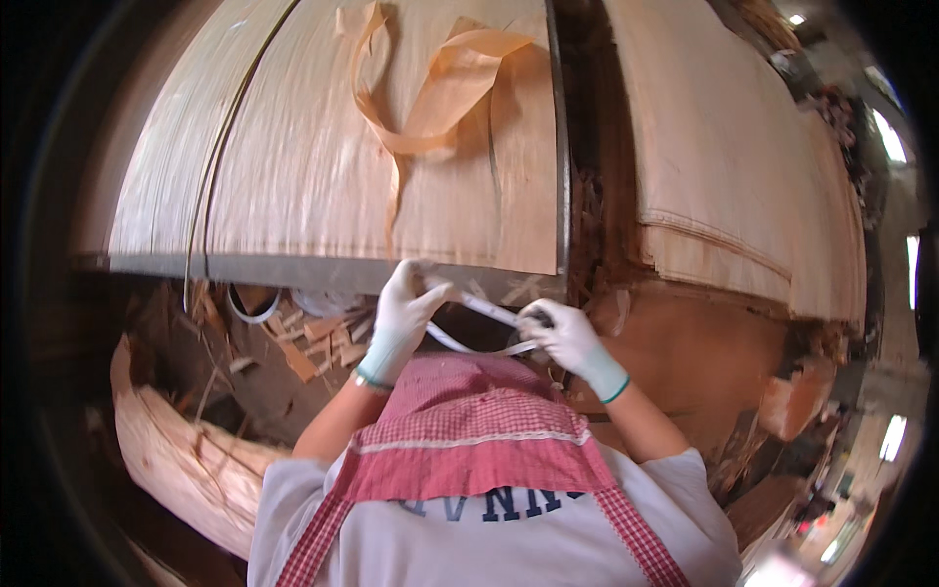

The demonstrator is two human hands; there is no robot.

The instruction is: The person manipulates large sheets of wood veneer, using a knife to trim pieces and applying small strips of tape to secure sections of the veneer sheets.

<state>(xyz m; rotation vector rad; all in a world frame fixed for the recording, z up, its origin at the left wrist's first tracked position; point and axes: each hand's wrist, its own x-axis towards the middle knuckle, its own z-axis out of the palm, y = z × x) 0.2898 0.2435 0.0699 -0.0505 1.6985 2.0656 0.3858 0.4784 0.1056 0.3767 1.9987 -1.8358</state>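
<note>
My left hand [403,311] and my right hand [565,338], both in white gloves with green-edged cuffs, are raised in front of my apron at the near edge of the table. A narrow white strip [486,307] stretches between them, its kind not clear. Part of it sags in a loop below. The fingers of both hands are closed on it, the left ones slightly blurred. Beyond my hands, a large pale wood veneer sheet [303,166] covers the table. On top lies a curled, thin orange-brown veneer strip [430,142], its tail hanging toward my left hand.
To the right, past a dark gap, rises a stack of veneer sheets [734,176]. Wood scraps [313,342] litter the floor under the table edge, near a round ring [254,305]. A bundle of veneer [196,450] lies at the lower left.
</note>
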